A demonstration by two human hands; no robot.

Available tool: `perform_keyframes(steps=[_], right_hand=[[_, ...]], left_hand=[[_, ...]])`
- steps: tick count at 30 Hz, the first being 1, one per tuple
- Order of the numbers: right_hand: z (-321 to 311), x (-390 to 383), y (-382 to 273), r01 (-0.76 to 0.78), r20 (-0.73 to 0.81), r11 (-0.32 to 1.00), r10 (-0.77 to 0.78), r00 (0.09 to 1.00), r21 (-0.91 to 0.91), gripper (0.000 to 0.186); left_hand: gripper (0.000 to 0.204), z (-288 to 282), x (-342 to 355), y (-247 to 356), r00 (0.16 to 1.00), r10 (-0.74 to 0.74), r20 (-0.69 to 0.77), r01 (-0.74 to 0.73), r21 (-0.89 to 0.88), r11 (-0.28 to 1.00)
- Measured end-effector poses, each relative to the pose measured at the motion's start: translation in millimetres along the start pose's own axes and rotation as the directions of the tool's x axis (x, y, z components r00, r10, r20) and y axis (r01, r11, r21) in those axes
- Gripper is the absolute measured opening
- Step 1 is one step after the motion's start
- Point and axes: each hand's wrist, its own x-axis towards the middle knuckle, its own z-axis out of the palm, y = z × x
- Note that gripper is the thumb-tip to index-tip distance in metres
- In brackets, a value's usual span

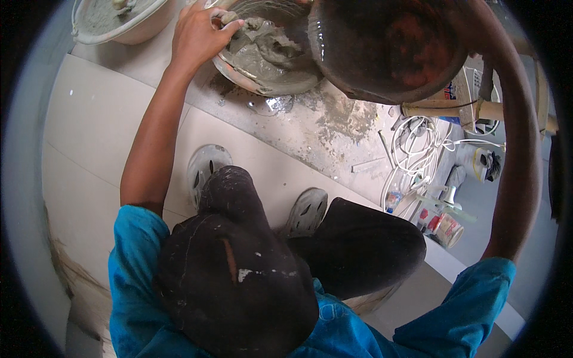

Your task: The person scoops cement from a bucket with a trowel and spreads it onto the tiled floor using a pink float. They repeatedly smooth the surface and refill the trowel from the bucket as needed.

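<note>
My left hand (200, 33) is closed at the left rim of a round basin (239, 82), its thumb reaching inward. Wet grey mortar (256, 53) lies in the basin, lumpy in the middle. A pale, mortar-smeared knob shows beside the thumb; I cannot tell what it belongs to. A dark round bucket (382, 53) is tilted over the basin's right side, its wet bottom edge shining. My right hand (468, 30) holds that bucket from its far right side, with the fingers mostly hidden in shadow.
Another bucket of grey mix (134, 30) stands at the far left. Coiled white cable (415, 149), a wooden pole (441, 108) and a white tub (446, 230) are on the right. Mortar splashes (346, 116) mark the floor before the basin. My shoes (206, 170) rest on pale tiles.
</note>
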Motion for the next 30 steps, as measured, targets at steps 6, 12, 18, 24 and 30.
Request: perform_keyframes(steps=[6,12,18,24,30], right_hand=[[-7.1,17.1,5.2,0.091,0.035,0.996,-0.091,0.995,0.015,0.058],[-18.0,51.2,-4.3,0.009,0.241,0.999,0.003,0.970,-0.047,0.048],[-16.5,25.4,4.9,0.013,0.167,0.994,-0.031,0.986,0.108,0.044],[138.6,-77.3,162.9,-0.247,0.191,0.672,0.158,0.969,0.698,0.062],[252.1,-237.7,97.6,-0.391,0.296,0.034,0.595,0.747,0.920,0.084]], left_hand=[[0.026,-1.2,-2.4,-1.4,0.971,0.230,-0.071,-0.222,0.106,0.969],[0.041,11.6,2.3,-13.4,0.992,0.121,0.029,-0.124,0.213,0.969],[0.041,13.2,1.4,-11.5,0.995,0.101,-0.019,-0.095,0.197,0.976],[0.043,1.9,-4.1,-22.4,0.987,0.088,-0.132,-0.069,0.141,0.988],[0.041,6.4,-5.0,-7.8,0.972,0.175,-0.160,-0.172,0.032,0.985]])
